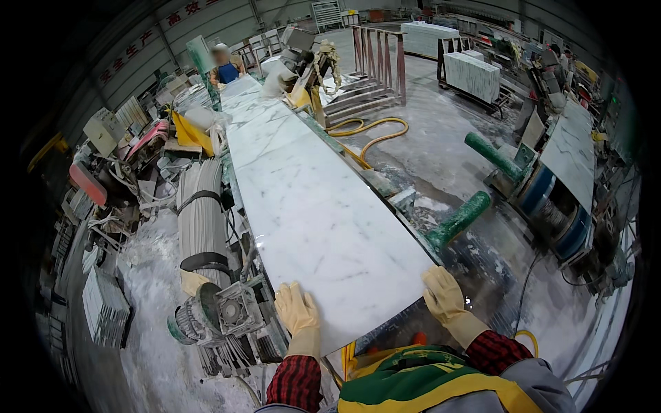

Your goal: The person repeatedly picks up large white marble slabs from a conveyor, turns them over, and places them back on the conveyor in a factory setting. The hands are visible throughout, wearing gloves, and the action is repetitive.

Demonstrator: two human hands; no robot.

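Observation:
A long white marble slab [310, 199] with grey veins lies on a machine bed and stretches away from me. My left hand [296, 308], in a pale yellow glove, rests flat on the slab's near left corner. My right hand [443, 294], gloved the same way, grips the slab's near right corner. Both forearms wear red checked sleeves, and a green and yellow apron shows at the lower edge.
A grey motor and gearbox [220, 313] sit left of the slab. Green rollers [460, 217] stick out on the right, with a yellow hose [372, 134] on the wet floor. Another person [224, 63] stands at the slab's far end. A second slab [570, 148] lies at right.

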